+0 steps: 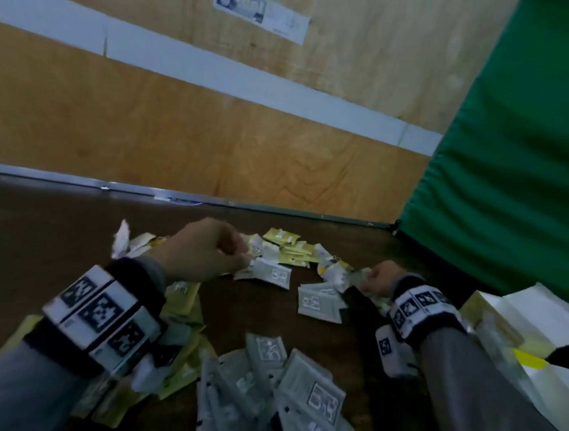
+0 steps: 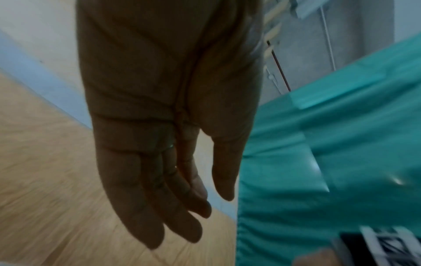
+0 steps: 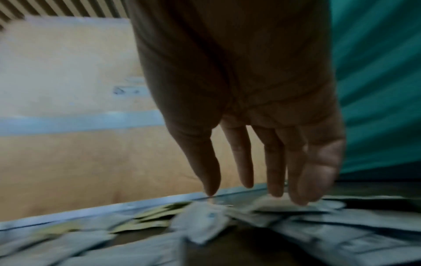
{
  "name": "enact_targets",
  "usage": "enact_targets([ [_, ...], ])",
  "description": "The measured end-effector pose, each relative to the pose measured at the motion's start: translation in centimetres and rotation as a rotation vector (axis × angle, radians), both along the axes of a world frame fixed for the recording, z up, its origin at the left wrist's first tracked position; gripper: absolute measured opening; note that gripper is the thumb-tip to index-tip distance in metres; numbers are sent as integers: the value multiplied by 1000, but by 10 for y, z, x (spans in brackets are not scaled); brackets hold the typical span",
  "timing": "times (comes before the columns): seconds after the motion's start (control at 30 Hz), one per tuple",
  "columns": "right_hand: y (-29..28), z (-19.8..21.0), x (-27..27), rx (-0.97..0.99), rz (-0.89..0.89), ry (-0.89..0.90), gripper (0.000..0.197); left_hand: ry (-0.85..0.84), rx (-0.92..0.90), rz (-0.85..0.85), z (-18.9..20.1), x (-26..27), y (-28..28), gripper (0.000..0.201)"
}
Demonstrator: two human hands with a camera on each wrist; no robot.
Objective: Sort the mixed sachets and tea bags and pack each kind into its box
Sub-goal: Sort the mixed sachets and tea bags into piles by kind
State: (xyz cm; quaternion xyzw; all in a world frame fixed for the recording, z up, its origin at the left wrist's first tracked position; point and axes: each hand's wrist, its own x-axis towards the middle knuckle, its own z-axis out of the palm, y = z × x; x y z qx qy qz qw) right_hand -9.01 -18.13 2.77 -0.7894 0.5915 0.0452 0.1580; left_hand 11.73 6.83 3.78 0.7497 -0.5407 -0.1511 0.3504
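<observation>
Sachets lie scattered on a dark brown table (image 1: pixel 52 222). A heap of grey-white sachets (image 1: pixel 278 393) is nearest me, and yellow ones (image 1: pixel 182 309) lie under my left wrist. A mixed heap (image 1: pixel 287 250) sits at the back. My left hand (image 1: pixel 204 249) hovers beside that heap; in the left wrist view the left hand (image 2: pixel 200 212) has relaxed fingers and holds nothing. My right hand (image 1: pixel 379 278) reaches into the heap's right end. In the right wrist view the right hand (image 3: pixel 250 185) has straight fingers, their tips on a grey sachet (image 3: pixel 284 205).
An open white and yellow box (image 1: pixel 535 326) stands at the table's right edge, by my right forearm. A green cloth (image 1: pixel 521 167) hangs behind it. A wooden wall panel (image 1: pixel 214 133) closes off the table's far edge. Two grey sachets (image 1: pixel 320 302) lie mid-table.
</observation>
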Motion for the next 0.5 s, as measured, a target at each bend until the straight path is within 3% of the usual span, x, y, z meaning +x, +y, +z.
enact_targets([
  [0.2, -67, -12, -20, 17, -94, 221, 45, -215, 326, -85, 2, -18, -58, 31],
  [0.33, -96, -32, -29, -37, -80, 123, 51, -326, 478, -194, -6, -38, -104, 42],
  [0.43, -160, -61, -31, 17, -129, 80, 88, -422, 516, -253, -20, -50, -136, 46],
  [0.5, -209, -86, -28, 87, -63, 71, 116, -442, 504, -270, -32, -54, -155, 49],
])
